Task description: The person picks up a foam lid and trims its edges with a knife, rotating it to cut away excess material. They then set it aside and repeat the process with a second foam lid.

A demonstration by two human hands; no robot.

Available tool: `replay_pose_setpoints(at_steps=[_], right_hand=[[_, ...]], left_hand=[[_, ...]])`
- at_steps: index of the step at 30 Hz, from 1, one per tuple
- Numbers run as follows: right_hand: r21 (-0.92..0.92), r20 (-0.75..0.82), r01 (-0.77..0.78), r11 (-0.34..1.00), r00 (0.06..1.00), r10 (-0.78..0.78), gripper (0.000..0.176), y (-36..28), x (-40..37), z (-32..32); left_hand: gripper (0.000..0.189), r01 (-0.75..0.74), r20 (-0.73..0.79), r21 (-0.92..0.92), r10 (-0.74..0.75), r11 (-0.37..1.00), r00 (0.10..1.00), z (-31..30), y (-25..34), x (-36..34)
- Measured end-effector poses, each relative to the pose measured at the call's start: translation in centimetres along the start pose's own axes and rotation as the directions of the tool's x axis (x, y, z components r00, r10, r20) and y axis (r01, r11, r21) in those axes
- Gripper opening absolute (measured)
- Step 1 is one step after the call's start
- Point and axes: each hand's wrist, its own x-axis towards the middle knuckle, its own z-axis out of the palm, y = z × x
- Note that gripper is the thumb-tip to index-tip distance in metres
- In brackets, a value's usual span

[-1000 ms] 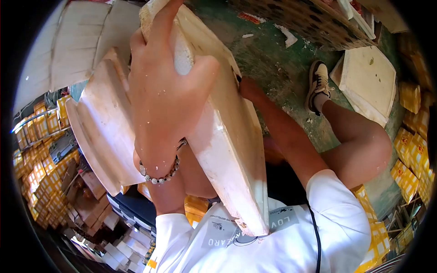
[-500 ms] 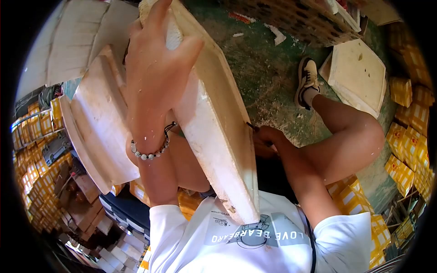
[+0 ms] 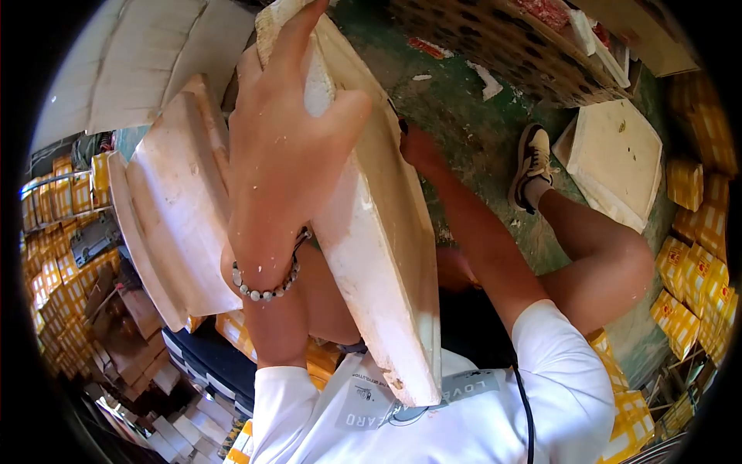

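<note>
A white foam box lid (image 3: 379, 271) stands tilted on edge in front of my shirt, its thick rim toward me. My left hand (image 3: 294, 131), with a beaded bracelet at the wrist, is clasped over its upper end, thumb on one side and fingers on the other. On the lid's far right face is my right hand (image 3: 423, 151), closed around a small dark tool (image 3: 403, 127) that is mostly hidden. The tool is close to the lid's face; whether it touches cannot be made out. Another foam piece (image 3: 178, 193) leans at the left.
A foam lid (image 3: 616, 158) lies on the green floor beyond my shoe (image 3: 533, 166). Boxes with yellow tape (image 3: 692, 271) are stacked at the right, with more yellow-taped boxes (image 3: 62, 271) at the left. A perforated brown crate (image 3: 518, 46) stands at the top.
My right hand, with the dark tool, has moved up along the lid's face, away from my body. My left hand and the lid have shifted slightly right and down in view.
</note>
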Motion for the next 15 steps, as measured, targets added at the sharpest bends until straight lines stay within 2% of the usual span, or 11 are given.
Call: replay_pose_setpoints(at_steps=[4, 8, 10, 12, 13, 15], right_hand=[[0.096, 0.015, -0.065, 0.993, 0.998, 0.064, 0.031, 0.4, -0.3, 1.7], [0.123, -0.016, -0.042, 0.991, 0.999, 0.044, 0.029, 0.7, -1.4, 1.9], [0.096, 0.008, -0.112, 0.989, 0.994, 0.112, 0.028, 0.9, -1.5, 2.6], [0.071, 0.011, -0.112, 0.991, 0.994, 0.112, 0.028, 1.4, -1.3, 3.3], [0.045, 0.014, -0.111, 0.993, 0.994, 0.110, 0.028, 1.9, -1.0, 3.7], [0.087, 0.008, -0.119, 0.989, 0.993, 0.119, 0.029, 1.7, -1.1, 3.8]], left_hand=[[0.070, 0.013, 0.007, -0.045, -0.012, 0.999, 1.000, 0.1, 0.2, -0.2], [0.071, 0.018, -0.042, 0.085, -0.014, 0.996, 0.999, 0.6, 2.3, -0.1], [0.072, 0.020, -0.050, 0.119, -0.014, 0.993, 0.999, 0.5, 0.5, 0.0], [0.073, -0.257, -0.040, -0.079, 0.254, 0.963, 0.966, 0.1, -4.9, 0.2], [0.073, -0.256, -0.041, -0.078, 0.254, 0.963, 0.966, 0.0, -3.8, 0.0], [0.073, -0.048, 0.019, -0.146, 0.052, 0.988, 0.998, -0.5, -0.4, -0.6]])
